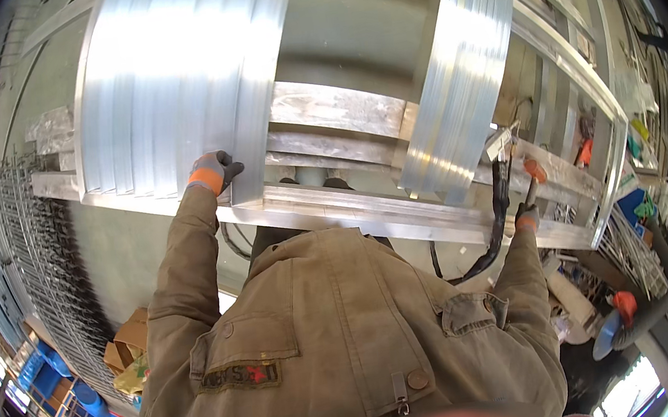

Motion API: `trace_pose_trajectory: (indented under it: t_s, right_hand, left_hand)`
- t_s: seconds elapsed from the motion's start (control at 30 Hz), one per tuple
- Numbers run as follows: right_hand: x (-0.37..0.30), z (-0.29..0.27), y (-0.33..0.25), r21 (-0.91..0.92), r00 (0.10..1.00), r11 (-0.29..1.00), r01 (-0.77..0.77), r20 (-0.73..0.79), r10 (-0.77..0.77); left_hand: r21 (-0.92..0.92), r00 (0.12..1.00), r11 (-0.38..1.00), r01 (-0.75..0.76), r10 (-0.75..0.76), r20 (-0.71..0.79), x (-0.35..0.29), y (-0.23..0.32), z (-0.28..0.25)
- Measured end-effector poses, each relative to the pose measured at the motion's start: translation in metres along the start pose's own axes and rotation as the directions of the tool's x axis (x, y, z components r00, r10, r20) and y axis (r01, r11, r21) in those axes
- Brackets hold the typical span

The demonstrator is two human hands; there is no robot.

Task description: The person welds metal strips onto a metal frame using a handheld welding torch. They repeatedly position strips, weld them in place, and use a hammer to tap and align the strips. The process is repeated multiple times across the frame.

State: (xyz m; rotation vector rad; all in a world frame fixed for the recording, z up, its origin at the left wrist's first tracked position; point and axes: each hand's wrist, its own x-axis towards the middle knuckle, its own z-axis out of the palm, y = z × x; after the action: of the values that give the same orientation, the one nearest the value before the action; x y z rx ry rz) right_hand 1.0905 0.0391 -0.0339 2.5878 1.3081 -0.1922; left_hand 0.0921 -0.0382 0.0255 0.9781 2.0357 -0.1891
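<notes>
My left fingers point(221, 159) rest at the wide ribbed panel's point(172, 87) near end.
Its long axis runs toward 12 o'clock from these nearer fingers; pinching or not, I can't tell. At 3 o'clock, my right fingers point(525, 210) wrap an orange-headed mallet point(536, 172).

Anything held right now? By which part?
Right hand: orange-headed tool, by its handle. Left hand: on silvery metal strips, near their lower ends; can't tell if gripping.
</notes>
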Motion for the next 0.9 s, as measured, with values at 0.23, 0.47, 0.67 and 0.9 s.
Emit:
trace_pose_trajectory:
  t_s: [0.23, 0.47, 0.67, 0.9]
  right_hand:
    - [0.044, -0.091, -0.116, 0.347, 0.945, 0.938, 0.005, -0.307, 0.109]
    - [-0.047, -0.263, -0.403, 0.36, 0.673, 0.569, 0.739, -0.39, -0.628]
    - [-0.129, -0.29, -0.608, -0.117, 0.235, 0.255, 0.96, -0.161, -0.959]
    - [-0.125, -0.281, -0.768, -0.431, 0.316, 0.215, 0.876, 0.176, -0.932]
  left_hand:
    - [-0.047, 1.0, 0.999, 0.009, -0.009, 0.003, -0.004, -0.001, -0.004]
    - [-0.087, 0.995, 0.993, 0.079, -0.073, 0.068, 0.012, 0.0, 0.0]
    - [-0.06, 0.999, 0.997, 0.046, -0.046, -0.005, 0.001, 0.002, 0.0]
    - [-0.09, 1.0, 0.996, 0.008, -0.007, 0.017, -0.004, 0.0, -0.003]
